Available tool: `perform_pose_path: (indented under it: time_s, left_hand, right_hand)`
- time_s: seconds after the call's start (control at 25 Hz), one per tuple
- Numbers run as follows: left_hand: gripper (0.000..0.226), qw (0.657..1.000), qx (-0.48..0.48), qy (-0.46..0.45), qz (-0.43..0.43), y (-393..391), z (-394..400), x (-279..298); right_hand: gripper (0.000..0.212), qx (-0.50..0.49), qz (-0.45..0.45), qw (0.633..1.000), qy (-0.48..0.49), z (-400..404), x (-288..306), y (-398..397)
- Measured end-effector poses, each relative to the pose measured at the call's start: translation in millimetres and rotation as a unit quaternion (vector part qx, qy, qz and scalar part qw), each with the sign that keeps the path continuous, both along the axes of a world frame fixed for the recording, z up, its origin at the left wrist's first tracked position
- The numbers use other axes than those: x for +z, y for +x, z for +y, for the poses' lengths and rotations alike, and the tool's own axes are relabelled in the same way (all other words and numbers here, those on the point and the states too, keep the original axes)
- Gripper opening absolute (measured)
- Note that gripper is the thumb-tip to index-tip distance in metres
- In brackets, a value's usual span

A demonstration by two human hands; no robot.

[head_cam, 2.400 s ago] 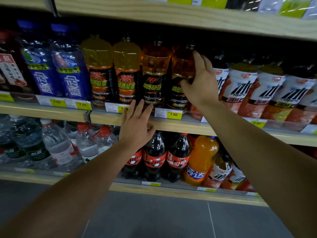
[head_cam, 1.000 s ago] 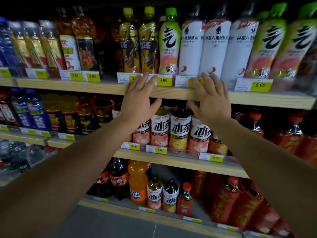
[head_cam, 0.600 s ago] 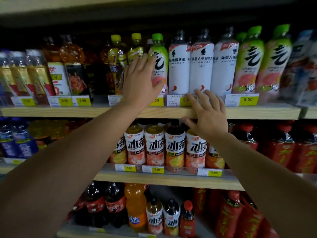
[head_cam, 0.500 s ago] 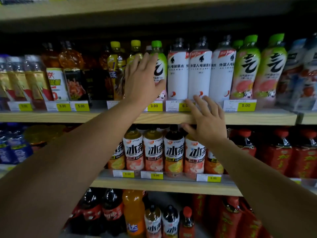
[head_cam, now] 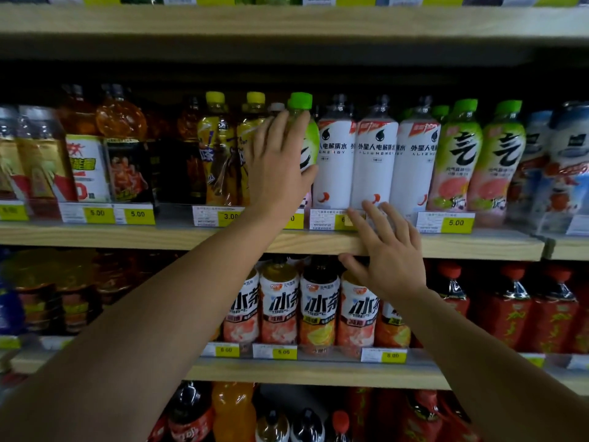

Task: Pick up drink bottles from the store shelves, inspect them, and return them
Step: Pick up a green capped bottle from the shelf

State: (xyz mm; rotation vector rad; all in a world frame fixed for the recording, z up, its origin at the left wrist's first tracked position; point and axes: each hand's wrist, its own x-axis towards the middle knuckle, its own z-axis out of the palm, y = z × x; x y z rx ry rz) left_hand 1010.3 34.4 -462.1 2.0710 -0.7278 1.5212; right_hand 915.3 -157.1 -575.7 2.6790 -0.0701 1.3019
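Observation:
A green-capped bottle [head_cam: 300, 102] with a green and white label stands on the middle shelf [head_cam: 127, 235], left of three white electrolyte-water bottles [head_cam: 373, 161]. My left hand [head_cam: 276, 169] is wrapped round its front: the fingers reach up to its shoulder and the thumb presses its right side. My right hand [head_cam: 386, 254] is lower, fingers spread and straight. Its fingertips lie on the shelf edge and the price tags below the white bottles, and it holds nothing.
Yellow-capped bottles [head_cam: 220, 148] stand just left of the held bottle, and two more green-capped ones [head_cam: 459, 161] to the right. Iced-tea bottles [head_cam: 282, 309] fill the shelf below, red bottles [head_cam: 503, 311] beside them. A shelf board [head_cam: 287, 23] runs overhead. Yellow price tags [head_cam: 456, 222] line the edges.
My left hand rose from the shelf edge to the green-capped bottle and closed round it. My right hand stayed at the shelf edge. The view tilted upward.

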Motion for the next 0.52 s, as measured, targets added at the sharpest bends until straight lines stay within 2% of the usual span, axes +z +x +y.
perform_pose_path:
  time_s: [0.16, 0.36, 0.52]
  left_hand:
    - [0.075, 0.989, -0.142, -0.034, -0.012, -5, 8, -14]
    - [0.075, 0.986, -0.152, -0.053, 0.047, -9, 11, -11]
    - [0.073, 0.982, -0.165, -0.08, 0.043, -15, 14, -12]
  right_hand:
    - [0.078, 0.002, -0.001, 1.0, 0.008, 1, -1, 0]
    - [0.077, 0.001, 0.006, 1.0, 0.02, 0, -3, -1]
    - [0.076, 0.011, 0.018, 1.0, 0.02, -3, -2, -2]
